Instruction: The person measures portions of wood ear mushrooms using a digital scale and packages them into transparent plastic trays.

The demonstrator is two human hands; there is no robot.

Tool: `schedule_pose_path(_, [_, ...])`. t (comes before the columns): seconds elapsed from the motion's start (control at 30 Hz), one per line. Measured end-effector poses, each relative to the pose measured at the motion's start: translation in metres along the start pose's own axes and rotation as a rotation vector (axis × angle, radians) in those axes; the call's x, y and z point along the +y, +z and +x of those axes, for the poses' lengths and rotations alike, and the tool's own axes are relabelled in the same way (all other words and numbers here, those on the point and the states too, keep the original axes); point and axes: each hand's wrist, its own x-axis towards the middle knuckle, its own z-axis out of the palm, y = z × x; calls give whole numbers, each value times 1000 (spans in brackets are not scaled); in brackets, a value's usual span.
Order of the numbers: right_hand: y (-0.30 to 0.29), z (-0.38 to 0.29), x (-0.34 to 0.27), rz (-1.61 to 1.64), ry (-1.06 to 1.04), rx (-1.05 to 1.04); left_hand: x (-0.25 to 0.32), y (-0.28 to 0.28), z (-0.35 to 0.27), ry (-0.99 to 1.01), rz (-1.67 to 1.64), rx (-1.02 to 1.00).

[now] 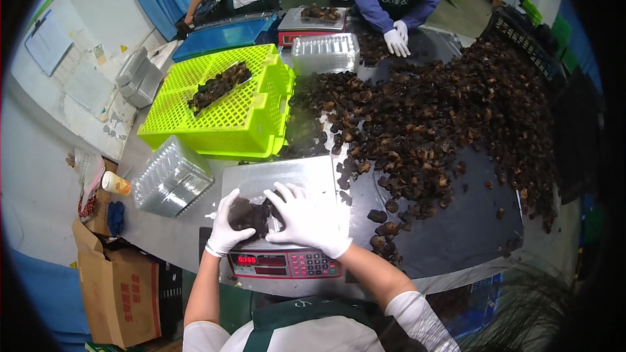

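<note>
A digital scale (279, 171) with a metal platform and a red-rimmed keypad stands before me, its red display lit. On its platform lies a clear plastic tray partly filled with dark wood ear mushrooms (252, 217). My left hand (227, 227), in a white glove, rests curved against the tray's left side, touching the mushrooms. My right hand (303, 217), also gloved, is spread over the tray's right part with its fingertips at the mushrooms; what lies under the palm is hidden. A large heap of the same mushrooms (420, 132) spreads over the table on the right.
An upturned yellow-green crate (220, 132) holds a filled tray (220, 89) behind the scale. Stacked clear trays (171, 178) stand left, more (325, 54) behind. A paper cup (116, 183) is at the left edge. Across the table, a gloved co-worker stands near a second scale (313, 27).
</note>
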Motion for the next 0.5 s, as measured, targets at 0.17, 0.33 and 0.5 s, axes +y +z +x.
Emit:
schedule_pose_path(0.17, [-18, -35, 50, 225, 133, 162, -3, -15, -4, 178, 247, -54])
schedule_pose_path(0.33, [-20, -125, 149, -156, 431, 198, 4, -1, -3, 177, 489, -58])
schedule_pose_path(0.5, [-27, -196, 119, -296, 339, -171, 23, 5, -13, 228, 525, 209])
